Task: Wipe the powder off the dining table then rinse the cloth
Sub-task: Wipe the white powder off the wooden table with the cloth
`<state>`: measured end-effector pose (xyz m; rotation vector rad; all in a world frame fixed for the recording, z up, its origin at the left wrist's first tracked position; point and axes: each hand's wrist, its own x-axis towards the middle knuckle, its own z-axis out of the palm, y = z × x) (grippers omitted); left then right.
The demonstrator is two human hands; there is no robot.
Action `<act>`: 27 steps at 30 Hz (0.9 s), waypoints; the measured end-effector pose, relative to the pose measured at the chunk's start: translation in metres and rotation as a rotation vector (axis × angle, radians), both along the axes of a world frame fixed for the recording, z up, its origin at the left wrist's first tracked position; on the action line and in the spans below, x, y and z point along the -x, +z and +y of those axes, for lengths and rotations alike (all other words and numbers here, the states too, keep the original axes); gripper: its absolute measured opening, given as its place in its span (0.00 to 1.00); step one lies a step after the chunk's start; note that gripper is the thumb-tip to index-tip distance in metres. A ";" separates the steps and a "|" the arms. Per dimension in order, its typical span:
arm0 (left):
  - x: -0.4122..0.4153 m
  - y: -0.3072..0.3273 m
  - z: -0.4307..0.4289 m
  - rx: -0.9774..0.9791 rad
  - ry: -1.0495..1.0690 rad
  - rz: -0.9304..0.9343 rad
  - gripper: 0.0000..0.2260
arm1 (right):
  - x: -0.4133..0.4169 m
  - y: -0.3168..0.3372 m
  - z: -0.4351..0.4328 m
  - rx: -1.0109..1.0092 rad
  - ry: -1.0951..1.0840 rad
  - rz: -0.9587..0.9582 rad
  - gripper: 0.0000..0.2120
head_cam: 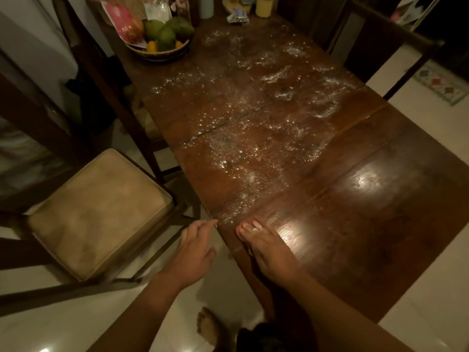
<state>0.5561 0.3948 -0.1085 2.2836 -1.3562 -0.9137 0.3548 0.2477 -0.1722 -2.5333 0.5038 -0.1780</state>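
No cloth in view: fetch one before you wipe. Your right hand lies flat on the dining table by its near-left edge, fingers straight, pressed together, holding nothing; fingertips look white-dusted. Your left hand hovers just off the edge, loosely curled, index finger toward the rim, empty. Wipe from the fruit basket end toward you, gathering inward, not onto the chair. Powder: fine white specks and streaks across the table's middle and far part, thinning toward your hands; near-right part glossy.
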 end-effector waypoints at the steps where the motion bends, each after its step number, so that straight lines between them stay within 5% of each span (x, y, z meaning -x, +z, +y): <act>1: -0.007 0.001 0.003 0.003 0.020 0.001 0.29 | 0.008 -0.004 0.001 0.015 0.045 0.026 0.28; 4: -0.023 0.004 0.011 0.014 0.043 0.001 0.28 | 0.011 -0.003 -0.014 0.016 0.009 0.123 0.31; 9: -0.036 -0.006 0.015 0.000 0.057 0.008 0.27 | -0.072 0.012 -0.021 -0.062 -0.447 -0.001 0.27; 15: -0.053 -0.017 0.009 -0.020 0.077 0.045 0.27 | -0.057 0.008 -0.012 -0.028 0.138 0.062 0.26; 22: -0.079 -0.025 -0.003 -0.032 0.145 0.036 0.26 | -0.091 0.009 -0.032 -0.010 -0.232 0.023 0.24; 27: -0.088 -0.024 -0.024 -0.008 0.187 0.039 0.25 | -0.083 0.016 -0.038 0.081 0.229 0.021 0.25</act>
